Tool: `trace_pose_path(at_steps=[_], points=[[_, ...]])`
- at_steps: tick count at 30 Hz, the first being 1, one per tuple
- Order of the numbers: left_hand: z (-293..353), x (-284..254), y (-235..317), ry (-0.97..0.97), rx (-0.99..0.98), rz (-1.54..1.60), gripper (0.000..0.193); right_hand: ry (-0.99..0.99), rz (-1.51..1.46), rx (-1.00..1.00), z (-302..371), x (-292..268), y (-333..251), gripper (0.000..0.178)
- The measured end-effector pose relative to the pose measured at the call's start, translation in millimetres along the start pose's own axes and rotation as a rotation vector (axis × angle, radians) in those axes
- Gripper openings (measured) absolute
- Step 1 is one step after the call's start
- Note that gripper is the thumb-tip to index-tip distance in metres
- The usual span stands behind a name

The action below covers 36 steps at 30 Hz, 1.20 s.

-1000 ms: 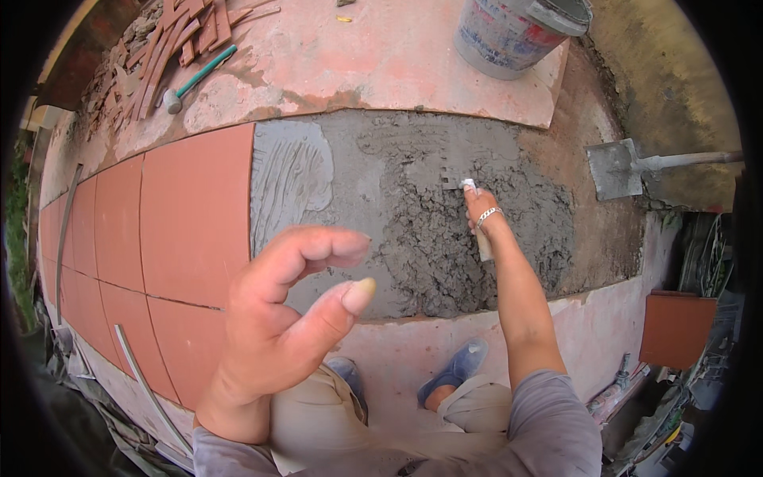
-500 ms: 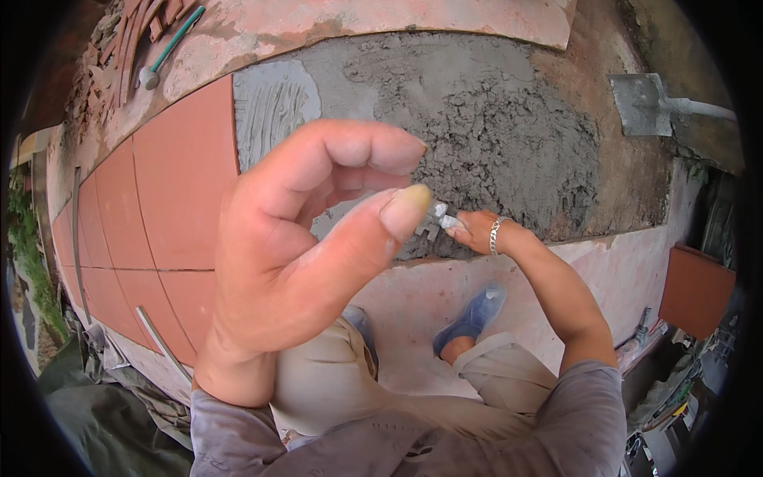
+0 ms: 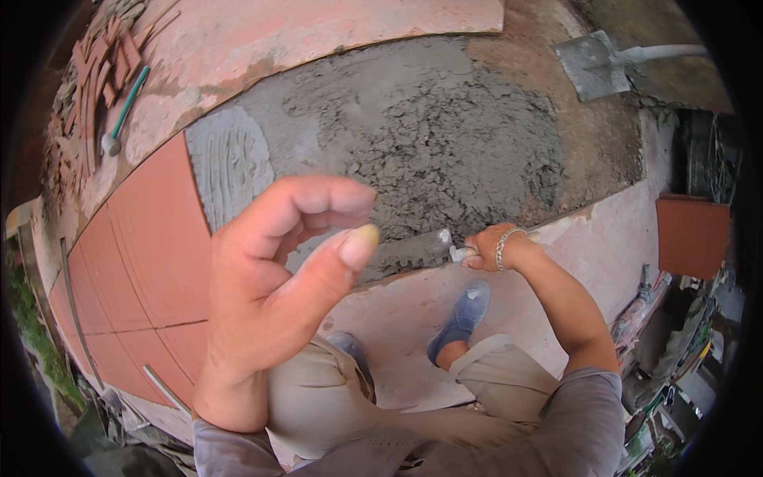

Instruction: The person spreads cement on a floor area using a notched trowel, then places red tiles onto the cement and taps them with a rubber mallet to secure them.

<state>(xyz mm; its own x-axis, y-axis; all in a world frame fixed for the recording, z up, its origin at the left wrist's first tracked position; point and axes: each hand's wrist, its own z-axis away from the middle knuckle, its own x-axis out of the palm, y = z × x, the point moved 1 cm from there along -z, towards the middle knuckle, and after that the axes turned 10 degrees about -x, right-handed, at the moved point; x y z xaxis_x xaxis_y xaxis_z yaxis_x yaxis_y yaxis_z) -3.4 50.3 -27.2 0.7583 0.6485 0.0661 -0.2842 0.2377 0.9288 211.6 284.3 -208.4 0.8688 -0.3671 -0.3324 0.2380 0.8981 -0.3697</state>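
Grey mortar (image 3: 469, 143), right hand (image 3: 490, 246) gripping notched trowel (image 3: 421, 249), left hand (image 3: 266, 286) half-curled, apparently empty

Soft, even daylight falls over the mortar (image 3: 445, 143), whose crumbly surface carries fine, shallow shadows; the light's direction cannot be told. Beyond the mortar, the pale slab (image 3: 278, 32) is bright and slightly washed out, while the clutter (image 3: 675, 362) to the mortar's right sinks into dimness. Left of the mortar, the joints between the red tiles (image 3: 171, 199) look smeared and doubled. On the mortar's near side, the left hand (image 3: 270, 294) looms large with softened detail. Fisheye distortion bows the mortar's long borders, and blackness rings the view.
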Motion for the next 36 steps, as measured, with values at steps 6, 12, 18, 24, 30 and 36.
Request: trace_pose_path(at_steps=[6, 12, 18, 24, 30, 36], points=[[-0.5, 13.4, -0.5, -0.076, -0.014, -0.021, 0.024, 0.738, -0.355, 0.547, 59.9, 51.8, 119.5, 0.05], [3.0, 33.4, 1.1, -0.186, -0.018, -0.055, 0.025, 1.116, -0.45, 1.066, 52.4, 102.1, 221.9, 0.049], [1.1, 41.7, 1.3, -0.198, -0.02, -0.055, 0.027, 1.08, -0.447, 0.942, 20.0, 112.4, 227.8, 0.049], [-7.7, 57.8, 1.5, -0.201, -0.046, -0.064, 0.025, 0.814, -0.316, 0.688, 30.3, 133.1, 173.8, 0.046], [-21.5, 88.1, -6.3, -0.298, -0.029, -0.105, 0.024, 0.848, -0.244, 0.487, 23.3, 155.7, 112.3, 0.042], [-25.6, 108.9, -12.3, -0.339, -0.046, -0.063, 0.025, 0.844, -0.143, 0.352, -0.1, 151.3, 42.5, 0.036]])
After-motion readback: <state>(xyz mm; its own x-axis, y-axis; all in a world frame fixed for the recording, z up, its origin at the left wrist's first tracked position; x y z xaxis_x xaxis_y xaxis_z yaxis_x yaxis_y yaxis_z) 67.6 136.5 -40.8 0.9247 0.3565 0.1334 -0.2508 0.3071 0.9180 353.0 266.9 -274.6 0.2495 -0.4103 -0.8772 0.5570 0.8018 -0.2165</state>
